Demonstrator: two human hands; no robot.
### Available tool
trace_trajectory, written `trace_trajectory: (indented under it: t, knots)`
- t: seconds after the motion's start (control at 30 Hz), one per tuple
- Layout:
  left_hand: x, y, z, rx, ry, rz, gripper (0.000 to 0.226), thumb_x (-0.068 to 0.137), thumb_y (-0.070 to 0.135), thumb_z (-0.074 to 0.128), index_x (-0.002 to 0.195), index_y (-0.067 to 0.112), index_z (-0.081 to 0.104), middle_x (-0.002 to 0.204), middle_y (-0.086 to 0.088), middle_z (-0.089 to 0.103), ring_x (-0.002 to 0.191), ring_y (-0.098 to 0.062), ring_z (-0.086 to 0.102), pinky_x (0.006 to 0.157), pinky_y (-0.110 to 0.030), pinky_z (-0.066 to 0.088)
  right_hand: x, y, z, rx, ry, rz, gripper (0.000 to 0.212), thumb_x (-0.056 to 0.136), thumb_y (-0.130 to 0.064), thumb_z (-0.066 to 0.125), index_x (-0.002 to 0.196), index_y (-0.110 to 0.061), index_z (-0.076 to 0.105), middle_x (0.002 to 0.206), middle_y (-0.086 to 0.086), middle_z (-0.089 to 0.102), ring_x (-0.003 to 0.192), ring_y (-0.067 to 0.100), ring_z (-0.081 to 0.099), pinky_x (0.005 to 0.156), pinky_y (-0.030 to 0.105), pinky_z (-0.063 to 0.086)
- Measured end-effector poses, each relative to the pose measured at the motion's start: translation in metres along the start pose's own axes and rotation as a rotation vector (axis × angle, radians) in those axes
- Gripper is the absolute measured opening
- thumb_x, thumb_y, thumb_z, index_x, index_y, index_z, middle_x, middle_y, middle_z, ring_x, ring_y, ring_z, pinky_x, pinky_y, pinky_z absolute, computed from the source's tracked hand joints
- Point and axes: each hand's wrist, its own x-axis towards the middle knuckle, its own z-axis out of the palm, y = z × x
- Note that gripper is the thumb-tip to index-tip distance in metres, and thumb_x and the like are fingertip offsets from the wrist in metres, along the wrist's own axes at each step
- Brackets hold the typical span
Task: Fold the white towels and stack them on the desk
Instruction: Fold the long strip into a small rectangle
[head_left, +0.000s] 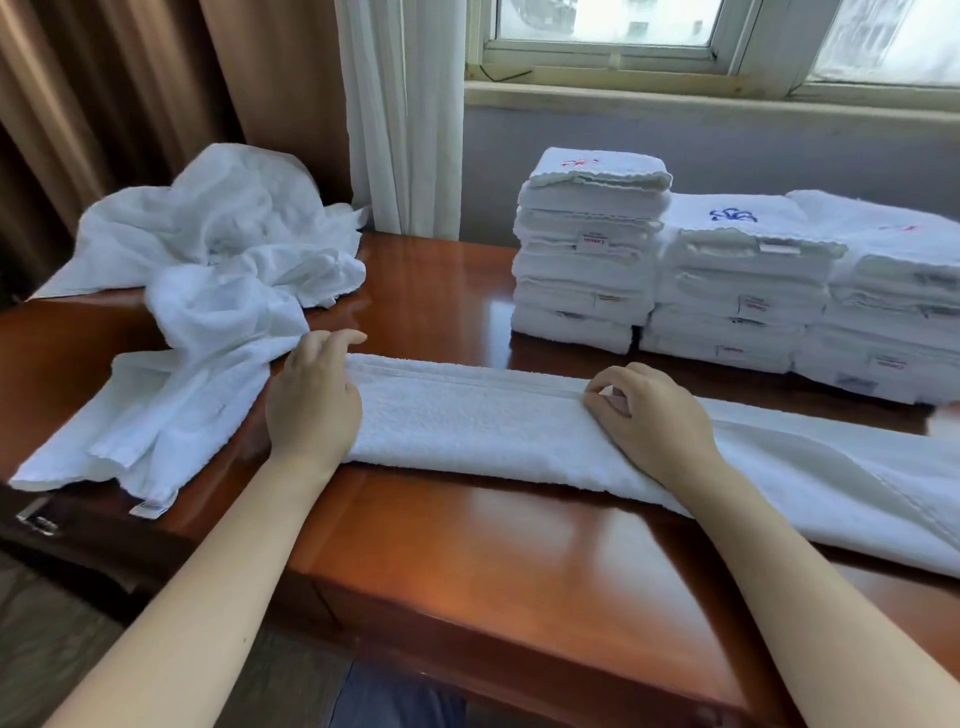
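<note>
A white towel (467, 421), folded lengthwise into a long strip, lies across the brown wooden desk (467, 545) and runs off the right edge of view. My left hand (311, 400) rests on its left end, fingers loosely bent over the far edge. My right hand (649, 410) sits on the strip's middle, thumb and fingers pinching the far hem. Three stacks of folded white towels (587, 249) (743, 280) (893, 306) stand at the back right of the desk.
A heap of unfolded white towels (218, 244) covers the desk's back left, and one towel (156, 426) trails to the left edge. Curtains (405, 104) hang behind, under a window (727, 47). The desk's front edge is close to me.
</note>
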Motion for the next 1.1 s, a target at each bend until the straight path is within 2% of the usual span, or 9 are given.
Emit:
trace_trajectory:
  t: [0.17, 0.27, 0.37, 0.47, 0.57, 0.67, 0.83, 0.97, 1.1]
  knots:
    - [-0.002, 0.002, -0.002, 0.031, 0.057, 0.05, 0.057, 0.074, -0.017, 0.048, 0.114, 0.017, 0.07, 0.127, -0.009, 0.055, 0.119, -0.03, 0.05, 0.099, -0.044, 0.039, -0.001, 0.0, 0.001, 0.0, 0.015, 0.005, 0.012, 0.094, -0.033, 0.059, 0.094, -0.027, 0.069, 0.082, -0.012, 0.053, 0.082, 0.013, 0.051, 0.062, 0.029, 0.035]
    - [-0.004, 0.006, -0.004, 0.01, 0.151, 0.145, 0.049, 0.072, -0.015, 0.052, 0.102, 0.015, 0.074, 0.116, -0.008, 0.062, 0.11, -0.03, 0.058, 0.095, -0.047, 0.041, -0.002, -0.002, 0.002, 0.006, 0.027, 0.017, 0.012, 0.094, -0.032, 0.059, 0.093, -0.027, 0.07, 0.081, -0.012, 0.053, 0.08, 0.012, 0.05, 0.061, 0.028, 0.035]
    - [-0.009, 0.021, -0.006, -0.035, 0.189, 0.232, 0.037, 0.076, -0.006, 0.06, 0.1, 0.018, 0.076, 0.106, -0.002, 0.066, 0.098, -0.025, 0.062, 0.09, -0.039, 0.041, -0.004, -0.004, -0.001, 0.031, 0.025, 0.048, 0.013, 0.093, -0.03, 0.06, 0.093, -0.026, 0.072, 0.08, -0.011, 0.054, 0.078, 0.011, 0.05, 0.06, 0.028, 0.037]
    - [-0.019, 0.052, -0.005, -0.191, 0.093, 0.294, 0.03, 0.081, -0.001, 0.062, 0.099, 0.02, 0.075, 0.101, 0.002, 0.067, 0.095, -0.02, 0.061, 0.083, -0.032, 0.043, -0.007, -0.004, -0.008, 0.067, -0.022, 0.081, 0.016, 0.092, -0.028, 0.059, 0.101, -0.027, 0.072, 0.086, -0.012, 0.056, 0.086, 0.013, 0.055, 0.066, 0.029, 0.042]
    - [-0.03, 0.096, 0.001, -0.349, -0.073, 0.35, 0.027, 0.086, 0.005, 0.061, 0.1, 0.024, 0.074, 0.103, 0.008, 0.065, 0.1, -0.014, 0.059, 0.081, -0.03, 0.047, -0.017, 0.003, -0.021, 0.065, -0.076, 0.12, 0.03, 0.089, -0.025, 0.057, 0.117, -0.031, 0.066, 0.102, -0.014, 0.059, 0.103, 0.012, 0.055, 0.071, 0.027, 0.038]
    - [-0.039, 0.142, 0.011, -0.429, -0.222, 0.44, 0.024, 0.089, 0.012, 0.059, 0.103, 0.028, 0.072, 0.105, 0.014, 0.063, 0.103, -0.007, 0.056, 0.082, -0.026, 0.046, -0.036, 0.023, -0.045, 0.024, -0.037, 0.164, 0.037, 0.087, -0.02, 0.059, 0.122, -0.029, 0.065, 0.112, -0.011, 0.064, 0.107, 0.014, 0.057, 0.079, 0.027, 0.043]
    - [-0.053, 0.209, 0.029, -0.475, -0.378, 0.613, 0.023, 0.091, 0.018, 0.057, 0.107, 0.029, 0.07, 0.11, 0.016, 0.062, 0.108, -0.006, 0.055, 0.086, -0.03, 0.047, -0.079, 0.065, -0.087, -0.139, 0.013, 0.313, 0.045, 0.082, -0.015, 0.059, 0.125, -0.028, 0.064, 0.12, -0.007, 0.065, 0.111, 0.022, 0.059, 0.086, 0.033, 0.046]
    - [-0.067, 0.257, 0.046, -0.465, -0.474, 0.723, 0.025, 0.092, 0.018, 0.055, 0.109, 0.031, 0.069, 0.114, 0.016, 0.06, 0.11, -0.007, 0.054, 0.084, -0.032, 0.048, -0.109, 0.091, -0.11, -0.194, 0.026, 0.406, 0.044, 0.083, -0.016, 0.056, 0.124, -0.03, 0.063, 0.123, -0.008, 0.065, 0.113, 0.021, 0.059, 0.089, 0.033, 0.046]
    - [-0.076, 0.289, 0.064, -0.412, -0.536, 0.814, 0.028, 0.092, 0.017, 0.054, 0.112, 0.03, 0.069, 0.121, 0.013, 0.06, 0.117, -0.009, 0.052, 0.091, -0.032, 0.046, -0.131, 0.114, -0.129, -0.21, 0.054, 0.487, 0.042, 0.082, -0.015, 0.056, 0.121, -0.031, 0.064, 0.124, -0.011, 0.065, 0.118, 0.016, 0.056, 0.092, 0.03, 0.045]
